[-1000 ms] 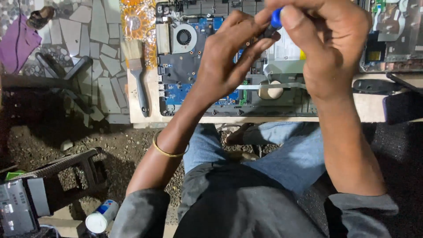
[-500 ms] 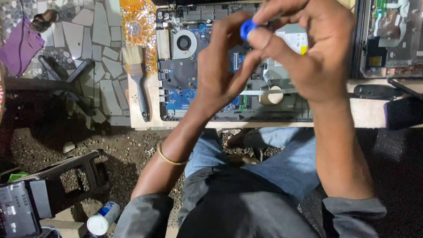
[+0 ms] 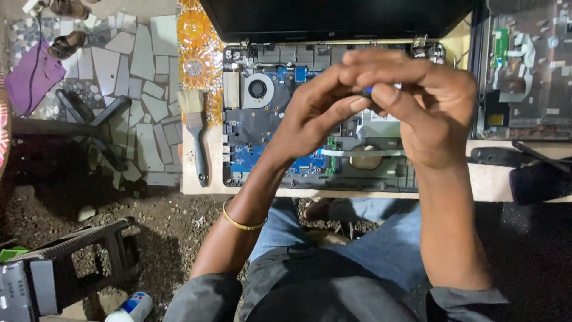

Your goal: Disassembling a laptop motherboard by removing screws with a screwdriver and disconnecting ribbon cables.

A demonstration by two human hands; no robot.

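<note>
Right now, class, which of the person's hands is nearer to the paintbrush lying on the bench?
Left. The left hand is raised over the opened laptop, just right of the paintbrush. The right hand is farther right, beyond the left one.

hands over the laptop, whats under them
Under both hands lies the opened laptop: fan, blue circuit board. They pinch a small blue thing, mostly covered.

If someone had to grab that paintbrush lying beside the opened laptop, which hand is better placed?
Probably the left hand. The paintbrush lies on the left of the opened laptop, nearer that hand. The right hand sits farther off. Both pinch a small blue item, so either must let go first.
</note>
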